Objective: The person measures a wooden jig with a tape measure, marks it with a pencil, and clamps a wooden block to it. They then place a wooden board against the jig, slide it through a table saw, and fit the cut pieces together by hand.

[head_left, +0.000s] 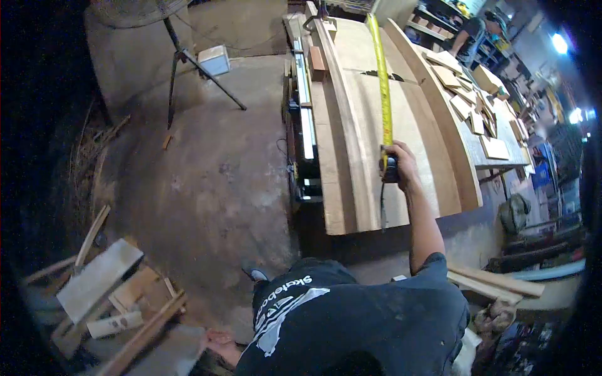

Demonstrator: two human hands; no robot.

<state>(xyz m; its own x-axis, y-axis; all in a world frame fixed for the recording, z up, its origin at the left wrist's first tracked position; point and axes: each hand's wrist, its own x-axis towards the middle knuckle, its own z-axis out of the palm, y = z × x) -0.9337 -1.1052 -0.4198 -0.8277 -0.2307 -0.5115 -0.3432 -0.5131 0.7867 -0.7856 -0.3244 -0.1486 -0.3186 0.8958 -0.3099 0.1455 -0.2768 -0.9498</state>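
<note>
One right hand [401,164] squeezes a black tape measure case [390,170], its long yellow tape [382,81] running away up the pale curved wooden board [351,156].

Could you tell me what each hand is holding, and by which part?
The right hand grips the tape measure by its case; the left hand holds nothing.

The worktop [351,207] carries pale, matt wooden boards with a smooth sanded look. Along it runs a glossy yellow tape measure [381,81], its case dark plastic. Left of the worktop, the floor [213,169] is rough, stained concrete, strewn with raw wood offcuts [100,282].
</note>
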